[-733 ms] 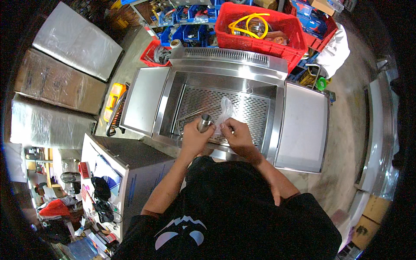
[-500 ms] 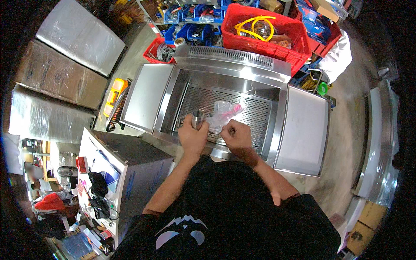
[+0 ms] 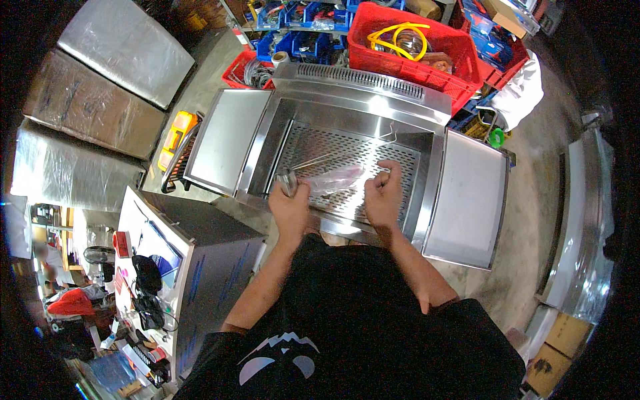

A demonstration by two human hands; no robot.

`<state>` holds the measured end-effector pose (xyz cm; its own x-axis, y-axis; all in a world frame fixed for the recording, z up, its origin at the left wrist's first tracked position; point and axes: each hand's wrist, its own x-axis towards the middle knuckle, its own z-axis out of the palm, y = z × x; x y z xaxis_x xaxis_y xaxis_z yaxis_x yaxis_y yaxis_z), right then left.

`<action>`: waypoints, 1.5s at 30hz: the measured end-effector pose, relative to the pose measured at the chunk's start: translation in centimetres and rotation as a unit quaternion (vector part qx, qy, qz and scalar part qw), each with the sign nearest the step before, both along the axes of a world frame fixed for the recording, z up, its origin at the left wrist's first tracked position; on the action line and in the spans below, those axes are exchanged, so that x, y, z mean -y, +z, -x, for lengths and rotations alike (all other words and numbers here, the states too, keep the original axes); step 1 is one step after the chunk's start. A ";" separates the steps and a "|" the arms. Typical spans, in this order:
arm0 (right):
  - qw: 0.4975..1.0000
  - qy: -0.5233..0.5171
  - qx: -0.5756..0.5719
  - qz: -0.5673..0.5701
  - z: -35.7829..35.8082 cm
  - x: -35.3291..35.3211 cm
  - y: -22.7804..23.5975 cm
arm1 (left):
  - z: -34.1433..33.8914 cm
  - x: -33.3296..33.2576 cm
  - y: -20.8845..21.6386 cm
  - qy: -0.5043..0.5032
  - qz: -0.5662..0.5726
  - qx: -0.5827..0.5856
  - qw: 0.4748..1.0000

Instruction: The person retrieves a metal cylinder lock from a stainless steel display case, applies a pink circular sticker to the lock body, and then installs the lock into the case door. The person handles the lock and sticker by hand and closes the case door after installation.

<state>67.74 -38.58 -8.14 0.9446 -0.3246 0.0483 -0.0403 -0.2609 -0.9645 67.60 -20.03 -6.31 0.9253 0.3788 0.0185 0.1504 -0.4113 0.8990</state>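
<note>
My left hand is closed around a short shiny metal cylinder. A clear plastic bag with a pink patch stretches from beside that hand toward my right hand. The right fingers are pinched together near the bag's far end; motion blur hides what is between them. Both hands are over the front of a stainless steel basin unit, above its perforated metal plate. Thin metal rods slant across the plate near my left hand. A bent wire is at the basin's back right.
Flat side panels flank the basin at left and right. Behind it are a red crate with yellow tubing and several blue bins. Wrapped boxes and a cluttered worktable are to the left.
My right hand has moved up and to the right. The plastic bag, bunched between my hands before, is now drawn out longer. My left hand has shifted slightly left with the metal cylinder.
</note>
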 end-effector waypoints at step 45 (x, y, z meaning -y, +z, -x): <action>0.761 0.332 -0.127 -0.542 -0.2 3.2 -2.9 | -0.5 -1.8 -1.4 -0.277 0.297 -0.201 0.891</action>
